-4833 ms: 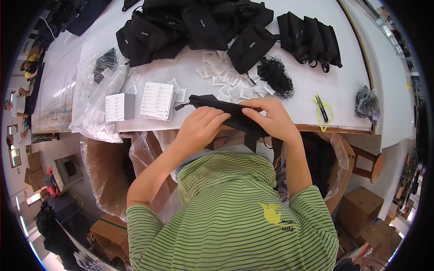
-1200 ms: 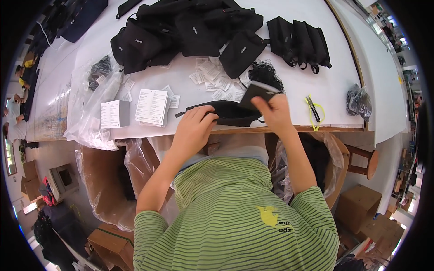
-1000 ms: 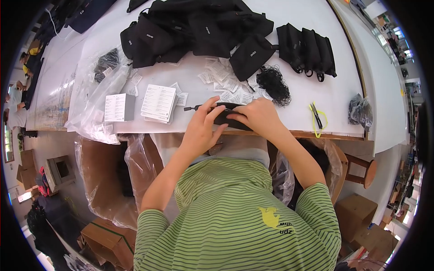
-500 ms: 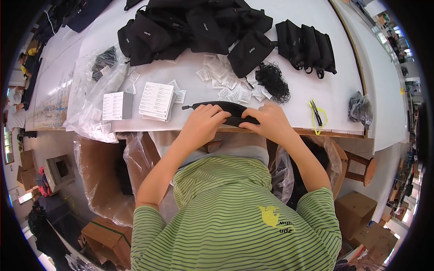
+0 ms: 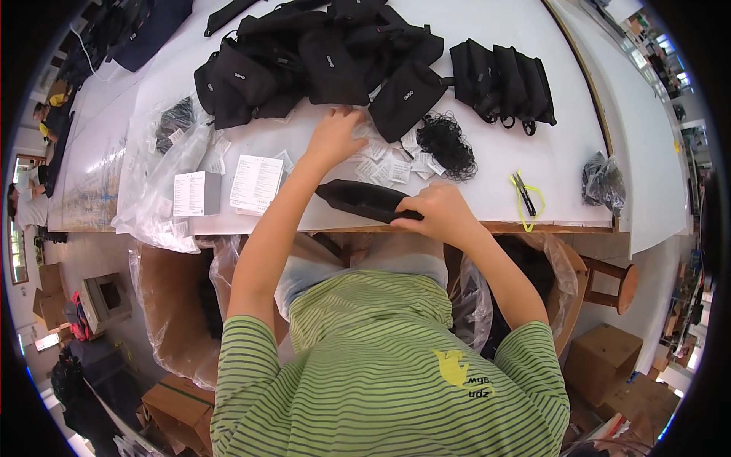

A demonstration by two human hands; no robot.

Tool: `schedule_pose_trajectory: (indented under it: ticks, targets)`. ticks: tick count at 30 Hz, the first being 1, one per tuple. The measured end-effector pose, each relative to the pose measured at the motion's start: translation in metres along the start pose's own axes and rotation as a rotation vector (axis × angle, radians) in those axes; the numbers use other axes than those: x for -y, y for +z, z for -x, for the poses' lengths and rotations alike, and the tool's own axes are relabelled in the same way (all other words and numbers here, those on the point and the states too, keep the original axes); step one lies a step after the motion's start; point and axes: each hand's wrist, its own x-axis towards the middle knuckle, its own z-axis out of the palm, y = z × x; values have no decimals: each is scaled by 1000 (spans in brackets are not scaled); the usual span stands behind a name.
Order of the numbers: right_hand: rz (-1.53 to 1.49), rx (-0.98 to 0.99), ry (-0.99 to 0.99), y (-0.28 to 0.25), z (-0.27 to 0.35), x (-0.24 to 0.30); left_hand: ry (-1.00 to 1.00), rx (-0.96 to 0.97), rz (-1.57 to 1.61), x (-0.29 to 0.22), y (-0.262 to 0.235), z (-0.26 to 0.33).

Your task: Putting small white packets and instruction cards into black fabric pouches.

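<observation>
My right hand (image 5: 435,212) grips the right end of a black fabric pouch (image 5: 358,199), thumb on the near side, by the table's front edge. The pouch lies slantwise, its left end passing behind my left forearm. My left hand (image 5: 335,137) is off the pouch, stretched out at the left side of a scatter of small white printed tags (image 5: 392,169). Its fingers are bent but apart from the thumb, with nothing visible between them. Beyond it lies a heap of black pouches (image 5: 331,68) with small light prints. A tangle of thin black cords (image 5: 448,146) sits right of the tags.
Two stacks of white printed cards (image 5: 196,193) stand left, beside a clear plastic bag (image 5: 156,183). Several black pouches (image 5: 502,82) lie in a row at the back right. Black-handled snips (image 5: 525,194) with a yellow cord lie right. Plastic-lined cartons (image 5: 175,305) stand below the table.
My left hand has let go of the pouch and moved forward to the tags. My right hand still holds the pouch, whose left end now shows no grip on it.
</observation>
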Motion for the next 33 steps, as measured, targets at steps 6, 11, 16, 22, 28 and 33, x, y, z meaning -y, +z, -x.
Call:
schedule_pose_trajectory:
  ticks: [6,11,16,22,28,33]
  targets:
    - [-44,23,-36,-1,4,-5,-252,153,255,-8,-26,-6]
    - [-32,14,-34,1,-1,-9,-317,48,489,-13,-42,1]
    - [-52,9,-12,3,-2,-8,-271,-5,603,-25,-59,1]
    - [-45,-6,2,2,-3,-9,-251,131,774,-74,-94,26]
    - [-12,26,18,-1,-5,-10,-47,205,415,-90,-96,58]
    - [12,-70,87,0,-3,0,-79,202,409,-77,-86,69]
